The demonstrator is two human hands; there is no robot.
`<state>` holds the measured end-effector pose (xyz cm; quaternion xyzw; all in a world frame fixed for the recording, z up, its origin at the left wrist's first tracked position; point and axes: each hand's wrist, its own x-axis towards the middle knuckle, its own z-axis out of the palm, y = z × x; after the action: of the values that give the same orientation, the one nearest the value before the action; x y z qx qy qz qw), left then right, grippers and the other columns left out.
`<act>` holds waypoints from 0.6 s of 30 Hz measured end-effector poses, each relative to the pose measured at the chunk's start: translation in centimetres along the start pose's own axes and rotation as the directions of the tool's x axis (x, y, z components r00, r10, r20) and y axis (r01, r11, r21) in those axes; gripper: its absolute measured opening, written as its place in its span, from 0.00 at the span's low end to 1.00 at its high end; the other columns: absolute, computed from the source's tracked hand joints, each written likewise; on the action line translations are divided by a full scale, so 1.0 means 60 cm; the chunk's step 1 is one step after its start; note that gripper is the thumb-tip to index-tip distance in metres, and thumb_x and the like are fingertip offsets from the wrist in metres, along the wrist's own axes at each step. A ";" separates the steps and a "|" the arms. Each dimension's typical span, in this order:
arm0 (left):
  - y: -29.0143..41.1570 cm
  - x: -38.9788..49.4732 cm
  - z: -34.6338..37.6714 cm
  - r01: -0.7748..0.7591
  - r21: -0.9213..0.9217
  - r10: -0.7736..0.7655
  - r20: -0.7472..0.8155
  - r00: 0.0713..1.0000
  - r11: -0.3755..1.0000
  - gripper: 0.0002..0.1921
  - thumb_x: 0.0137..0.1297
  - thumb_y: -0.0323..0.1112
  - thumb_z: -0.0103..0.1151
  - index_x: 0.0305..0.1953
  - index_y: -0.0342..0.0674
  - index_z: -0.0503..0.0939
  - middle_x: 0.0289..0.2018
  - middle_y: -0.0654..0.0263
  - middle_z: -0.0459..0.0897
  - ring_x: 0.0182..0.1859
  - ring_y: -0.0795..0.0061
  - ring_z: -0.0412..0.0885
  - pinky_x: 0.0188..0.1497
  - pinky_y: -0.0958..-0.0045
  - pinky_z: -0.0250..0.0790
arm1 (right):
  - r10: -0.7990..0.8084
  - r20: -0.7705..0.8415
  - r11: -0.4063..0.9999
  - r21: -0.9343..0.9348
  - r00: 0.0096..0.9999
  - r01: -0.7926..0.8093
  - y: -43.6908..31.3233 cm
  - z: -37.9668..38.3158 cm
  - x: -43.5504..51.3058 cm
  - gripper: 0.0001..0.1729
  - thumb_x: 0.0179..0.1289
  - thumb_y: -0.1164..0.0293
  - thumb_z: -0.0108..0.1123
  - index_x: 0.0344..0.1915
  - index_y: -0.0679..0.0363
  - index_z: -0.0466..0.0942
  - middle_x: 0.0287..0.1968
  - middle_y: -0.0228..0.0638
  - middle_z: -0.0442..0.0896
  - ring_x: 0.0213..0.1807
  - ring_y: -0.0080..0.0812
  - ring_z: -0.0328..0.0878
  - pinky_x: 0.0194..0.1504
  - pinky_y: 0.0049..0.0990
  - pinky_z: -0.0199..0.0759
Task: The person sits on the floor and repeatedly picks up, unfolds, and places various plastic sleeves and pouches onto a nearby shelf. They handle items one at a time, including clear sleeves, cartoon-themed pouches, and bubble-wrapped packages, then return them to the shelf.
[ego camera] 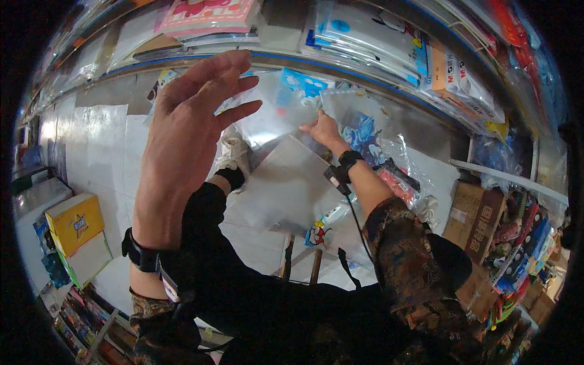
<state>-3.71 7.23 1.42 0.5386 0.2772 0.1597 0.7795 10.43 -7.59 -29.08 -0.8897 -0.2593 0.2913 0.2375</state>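
Observation:
My left hand (191,109) is raised close to the camera at the left, fingers spread, with nothing in it. Farther down, my right hand (326,130) is over clear plastic sleeves with a blue cartoon print (303,84); whether its fingers pinch one cannot be told. Beside it, toward me, lies a translucent plastic sheet (292,178). A clear pack with blue flower-like artwork (360,132) is to the right of that hand. Beyond my right wrist is a red packet in clear wrap (397,182). A small cartoon-printed piece (318,233) shows nearer my body.
A shelf edge (337,66) crosses the far side, bearing flat packs (369,41) and a pink printed pack (207,16). On the left stands a yellow box (75,223). Cardboard boxes (470,219) are on the right. My shoe (232,150) is beside the sheets.

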 end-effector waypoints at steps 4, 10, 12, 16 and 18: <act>0.000 0.007 -0.011 -0.012 0.041 0.010 0.034 0.999 0.999 0.18 0.61 0.34 0.46 0.51 0.32 0.67 0.50 0.56 0.70 0.52 0.62 0.69 0.52 0.62 0.64 | -0.027 0.044 0.996 -0.084 0.999 0.030 -0.017 0.020 -0.008 0.30 0.38 0.57 0.67 0.38 0.67 0.73 0.34 0.47 0.78 0.39 0.42 0.75 0.40 0.33 0.67; -0.002 0.009 -0.029 -0.057 0.106 0.055 0.022 0.998 0.993 0.17 0.60 0.32 0.47 0.50 0.33 0.68 0.49 0.57 0.71 0.51 0.64 0.70 0.52 0.63 0.63 | -0.199 0.024 0.939 0.291 0.980 0.184 -0.061 -0.028 -0.032 0.19 0.43 0.65 0.62 0.35 0.65 0.74 0.34 0.45 0.78 0.38 0.39 0.75 0.39 0.30 0.67; -0.002 0.009 -0.035 -0.049 0.125 0.056 -0.059 0.997 0.991 0.17 0.60 0.33 0.47 0.50 0.34 0.68 0.48 0.58 0.71 0.52 0.64 0.69 0.52 0.62 0.63 | -0.268 -0.083 0.902 0.328 0.960 0.281 -0.071 -0.075 -0.053 0.15 0.45 0.66 0.60 0.33 0.63 0.74 0.33 0.43 0.78 0.36 0.39 0.75 0.38 0.31 0.67; 0.000 0.011 -0.042 -0.048 0.109 0.066 -0.168 0.984 0.993 0.23 0.59 0.40 0.50 0.54 0.36 0.64 0.53 0.55 0.65 0.53 0.59 0.66 0.53 0.57 0.61 | -0.288 -0.279 0.827 0.410 0.916 0.385 -0.105 -0.154 -0.099 0.12 0.48 0.72 0.57 0.35 0.64 0.74 0.32 0.41 0.78 0.34 0.35 0.74 0.39 0.27 0.67; 0.004 0.010 -0.044 -0.044 0.055 0.055 -0.216 0.975 0.998 0.28 0.58 0.45 0.52 0.56 0.37 0.60 0.56 0.53 0.59 0.53 0.55 0.65 0.52 0.53 0.60 | -0.293 -0.400 0.809 0.381 0.869 0.448 -0.115 -0.185 -0.136 0.12 0.47 0.76 0.57 0.36 0.63 0.75 0.33 0.39 0.78 0.36 0.32 0.74 0.41 0.24 0.66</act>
<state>-4.82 9.62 0.79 0.5439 0.3512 0.2302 0.7265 9.62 -10.29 -13.94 -0.7734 -0.3107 0.1423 0.5339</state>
